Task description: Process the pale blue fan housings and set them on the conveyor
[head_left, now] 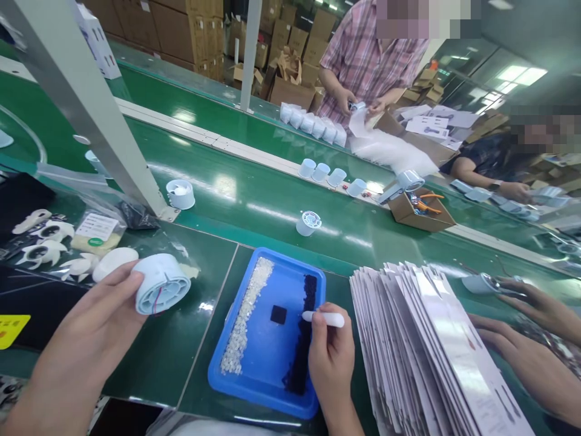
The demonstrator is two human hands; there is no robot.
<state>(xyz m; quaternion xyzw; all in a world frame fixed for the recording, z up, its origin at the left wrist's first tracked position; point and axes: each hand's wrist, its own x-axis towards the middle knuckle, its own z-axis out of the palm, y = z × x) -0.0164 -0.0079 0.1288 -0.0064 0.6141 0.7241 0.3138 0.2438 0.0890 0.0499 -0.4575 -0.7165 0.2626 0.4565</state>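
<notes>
At the far left, white plastic vaned parts (45, 251) are lying loose beside a labelled bag (95, 230), probably within easy reach of the nearer hand. The left hand (102, 309) is holding a light-blue cylindrical housing (164, 272) above the green bench (202, 303). Its thumb is pressing on the side wall while the other fingers are mostly hiding behind the part, so I cannot tell whether they are spread. The ribbed end is facing out from the palm, seemingly to keep the inside and its red wire (158, 300) in sight.

Next, a blue tray (267, 363) is resting on the bench, its raised rim likely keeping small pieces from scattering. Clear-white bits (245, 315) are lining its left side and black bits (299, 357) its right, presumably to avoid mixing; a black square (278, 314) is lying between them. The right hand (333, 345) is pinching a white pen-like stick (330, 318) between thumb and curled fingers, apparently for fine control. Its tip is pointing left over the black bits; whether it is touching them I cannot tell.

Farther right, printed cards (408, 339) are leaning in an overlapping stack, and a co-worker's hands (521, 357) are reaching in beyond it.
</notes>
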